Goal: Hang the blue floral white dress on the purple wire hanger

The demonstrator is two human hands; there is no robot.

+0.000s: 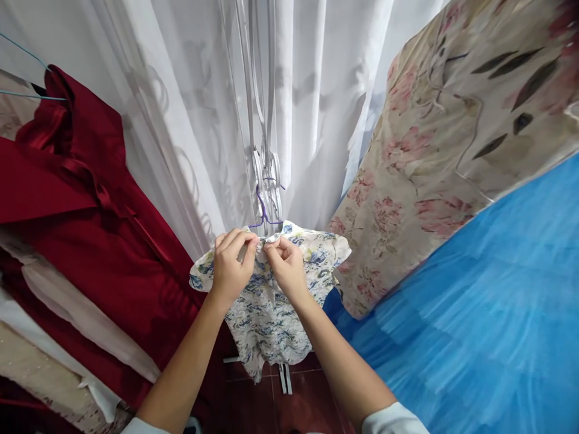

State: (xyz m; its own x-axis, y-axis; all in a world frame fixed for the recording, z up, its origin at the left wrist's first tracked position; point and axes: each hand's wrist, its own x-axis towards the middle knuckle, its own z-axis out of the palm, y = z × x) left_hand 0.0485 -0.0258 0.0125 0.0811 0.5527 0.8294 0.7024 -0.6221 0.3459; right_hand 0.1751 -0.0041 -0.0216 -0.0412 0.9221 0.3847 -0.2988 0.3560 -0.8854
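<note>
A small white blouse [275,307] with a blue and yellow floral print hangs in front of me on a purple wire hanger [264,211]. At the middle of its neckline my left hand [233,259] pinches the collar edge between thumb and fingers. Close beside it, my right hand [287,262] pinches the other side of the same neckline. The fingertips of both hands almost meet just below the hanger's neck. Whatever small fastening may lie between them is hidden by the fingers.
White curtains [303,90] hang behind the white metal stand [251,78]. To the left are a dark red garment [90,259] and other clothes. On the right hang a cream floral dress [407,181] and a bright blue ruffled skirt [474,319]. Dark red tiles [298,404] cover the floor.
</note>
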